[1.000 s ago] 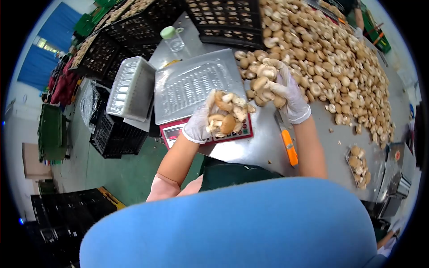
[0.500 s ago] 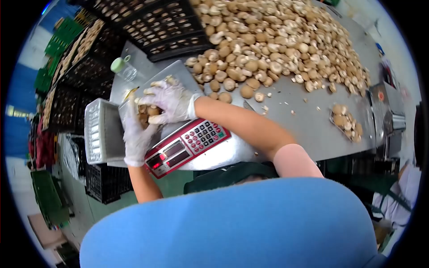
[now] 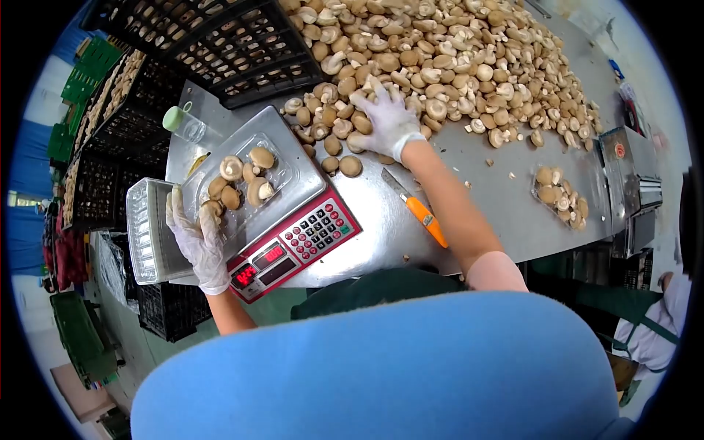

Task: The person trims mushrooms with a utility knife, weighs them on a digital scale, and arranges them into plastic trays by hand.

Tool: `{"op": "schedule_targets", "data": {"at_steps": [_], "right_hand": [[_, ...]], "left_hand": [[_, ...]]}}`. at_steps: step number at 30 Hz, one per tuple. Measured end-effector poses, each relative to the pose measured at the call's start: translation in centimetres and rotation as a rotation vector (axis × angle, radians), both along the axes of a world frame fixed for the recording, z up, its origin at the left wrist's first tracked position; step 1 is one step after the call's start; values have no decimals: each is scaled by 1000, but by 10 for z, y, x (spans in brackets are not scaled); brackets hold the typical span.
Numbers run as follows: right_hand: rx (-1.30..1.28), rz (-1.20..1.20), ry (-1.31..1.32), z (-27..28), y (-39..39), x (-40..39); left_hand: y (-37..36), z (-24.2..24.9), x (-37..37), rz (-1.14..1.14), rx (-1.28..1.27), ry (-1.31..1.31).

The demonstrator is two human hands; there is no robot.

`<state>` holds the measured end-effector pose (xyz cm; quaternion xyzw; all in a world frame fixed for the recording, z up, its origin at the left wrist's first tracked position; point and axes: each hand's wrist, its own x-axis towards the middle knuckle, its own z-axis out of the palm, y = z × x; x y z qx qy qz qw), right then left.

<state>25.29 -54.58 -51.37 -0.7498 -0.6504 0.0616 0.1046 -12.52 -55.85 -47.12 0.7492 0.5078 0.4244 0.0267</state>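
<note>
My left hand (image 3: 196,246), in a white glove, is open with fingers stretched along the near-left edge of a clear plastic tray (image 3: 273,139). Several brown-capped mushrooms (image 3: 230,197) lie in that tray, one close to the fingertips. Beneath the tray is the steel platform of a red digital scale (image 3: 320,226) with lit red digits. My right hand (image 3: 387,121), also gloved, rests with spread fingers on the edge of a large mushroom pile (image 3: 455,66); what lies under its palm is hidden.
A stack of clear trays (image 3: 155,233) stands left of the scale. Black crates (image 3: 220,51) and a green-capped bottle (image 3: 185,125) are behind. An orange-handled knife (image 3: 425,220) lies on the steel table. Another filled tray (image 3: 561,196) sits near a machine (image 3: 629,165) at right.
My right hand has left the scale tray and moved right onto the pile. My left hand has drawn slightly back to the left, uncovering mushrooms. The knife is now in full view.
</note>
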Motion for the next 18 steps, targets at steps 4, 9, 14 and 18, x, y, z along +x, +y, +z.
{"op": "schedule_targets", "data": {"at_steps": [4, 9, 14, 18], "right_hand": [[256, 16, -52, -45, -4, 7], [355, 227, -97, -52, 10, 36], [497, 402, -8, -57, 15, 73], [654, 370, 159, -57, 20, 77]], "left_hand": [[-12, 21, 59, -104, -28, -190], [-19, -2, 147, -472, 144, 160], [-27, -53, 227, -620, -247, 484], [-23, -76, 266, -549, -340, 402]]}}
